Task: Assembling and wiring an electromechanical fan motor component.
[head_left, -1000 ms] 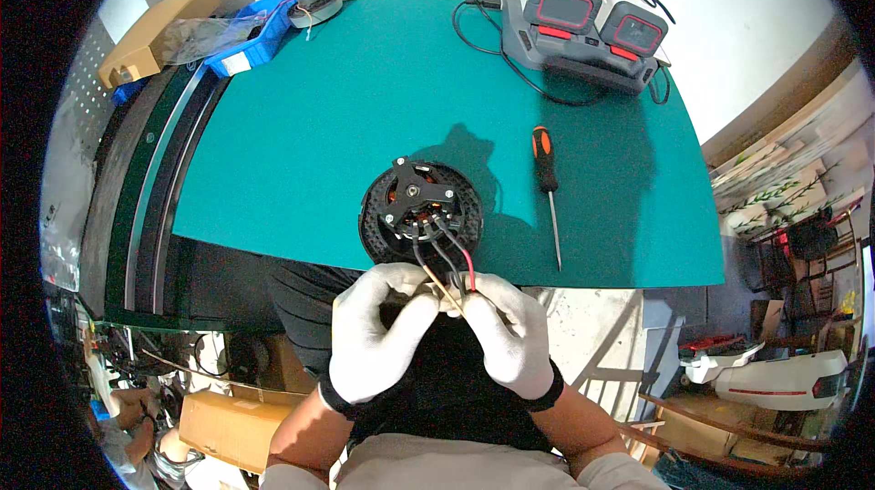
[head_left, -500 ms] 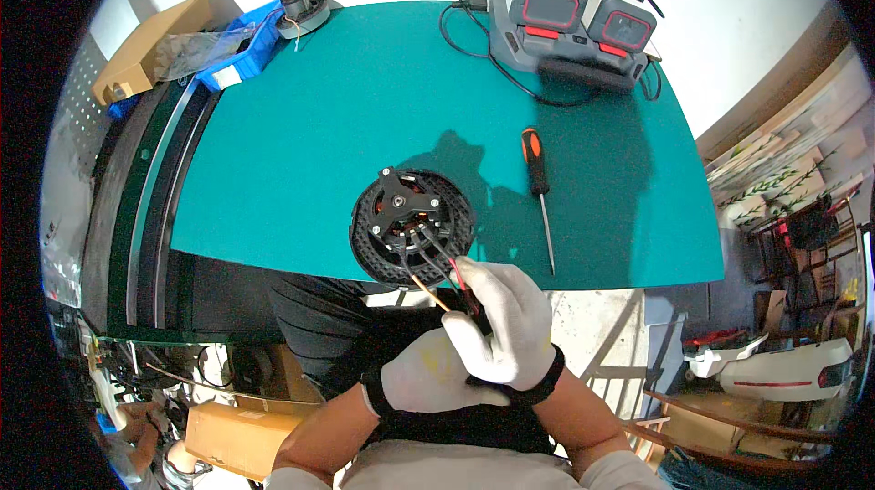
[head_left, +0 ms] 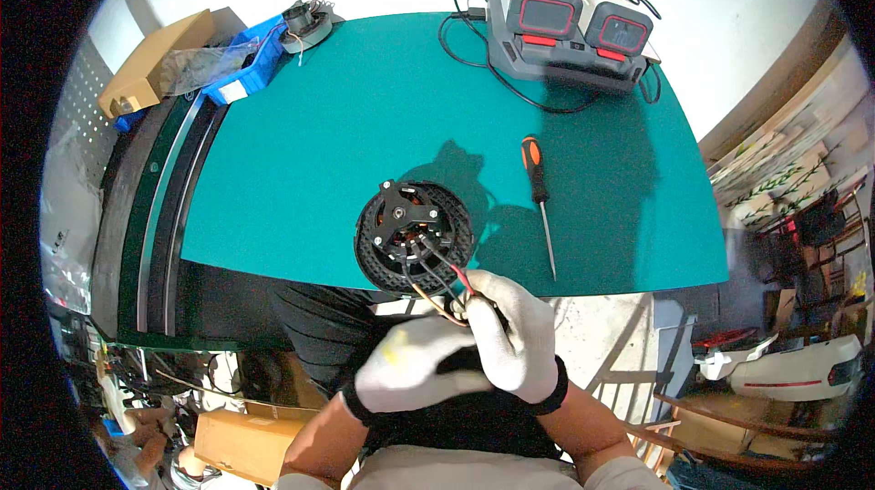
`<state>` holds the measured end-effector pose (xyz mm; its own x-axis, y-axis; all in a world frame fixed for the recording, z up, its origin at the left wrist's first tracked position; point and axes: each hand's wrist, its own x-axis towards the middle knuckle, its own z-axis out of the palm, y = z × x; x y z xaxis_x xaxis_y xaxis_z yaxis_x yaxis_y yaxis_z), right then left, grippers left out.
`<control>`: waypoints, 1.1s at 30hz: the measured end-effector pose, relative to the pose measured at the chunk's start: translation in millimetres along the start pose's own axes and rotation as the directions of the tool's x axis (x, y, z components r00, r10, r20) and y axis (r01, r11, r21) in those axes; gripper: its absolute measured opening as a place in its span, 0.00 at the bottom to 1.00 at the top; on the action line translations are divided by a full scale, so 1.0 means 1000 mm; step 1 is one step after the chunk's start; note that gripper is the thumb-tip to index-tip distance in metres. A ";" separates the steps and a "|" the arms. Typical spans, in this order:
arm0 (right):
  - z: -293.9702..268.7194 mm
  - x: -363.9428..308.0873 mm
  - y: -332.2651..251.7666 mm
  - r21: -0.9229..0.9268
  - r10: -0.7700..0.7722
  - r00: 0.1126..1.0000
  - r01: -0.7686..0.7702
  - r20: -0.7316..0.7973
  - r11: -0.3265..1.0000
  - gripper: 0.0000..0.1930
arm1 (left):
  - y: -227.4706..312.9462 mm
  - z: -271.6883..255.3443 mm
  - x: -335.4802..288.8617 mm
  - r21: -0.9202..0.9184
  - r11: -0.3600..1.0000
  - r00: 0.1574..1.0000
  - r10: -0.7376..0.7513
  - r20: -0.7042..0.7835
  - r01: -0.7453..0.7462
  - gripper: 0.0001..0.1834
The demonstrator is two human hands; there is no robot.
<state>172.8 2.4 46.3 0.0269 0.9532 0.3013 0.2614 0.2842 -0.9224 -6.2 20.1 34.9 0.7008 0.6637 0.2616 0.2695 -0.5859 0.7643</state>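
A round black motor (head_left: 398, 214) stands at the table's front edge, with a three-armed bracket on top and a perforated black rim. Several wires run from it toward me, among them a red-sleeved wire (head_left: 463, 279) and a yellowish wire (head_left: 428, 297). My white-gloved right hand (head_left: 515, 330) pinches the wires near their ends between thumb and fingers. Beside and partly beneath it is my white-gloved left hand (head_left: 415, 364), its thumb stretched apart from the fingers. The left fingertips are partly hidden by the right hand.
An orange-and-black screwdriver (head_left: 538, 198) lies right of the motor on the green tabletop (head_left: 310, 125). A grey charger (head_left: 565, 57) with two battery packs and a black cable stands at the back right. A blue bin (head_left: 251, 71), cardboard box (head_left: 155, 61) and another motor part (head_left: 307, 27) sit back left.
My left hand has shifted left, and a gap has opened between its thumb and fingers. The right hand still pinches the wires. The whole scene sits slightly lower in view.
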 end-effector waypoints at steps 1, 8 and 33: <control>-0.001 -0.002 0.001 0.012 -0.008 1.000 0.008 -0.004 1.000 0.13 | 0.003 -0.009 -0.001 -0.009 1.000 0.995 -0.016 -0.096 0.015 0.19; 0.016 -0.014 0.000 0.314 0.063 0.989 -0.103 0.136 0.944 0.09 | 0.021 -0.028 0.000 -0.295 0.938 0.751 -0.328 -0.573 0.184 0.07; 0.011 -0.011 0.006 0.056 -0.046 0.985 0.037 0.167 0.998 0.09 | 0.005 -0.032 -0.008 -0.136 0.983 0.927 -0.164 -0.336 0.125 0.12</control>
<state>163.2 -4.9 34.9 -0.1462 0.9431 0.2987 0.2074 0.3245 -0.9229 -31.5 26.1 55.5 0.3834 0.8680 0.3155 0.2627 -0.4300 0.8638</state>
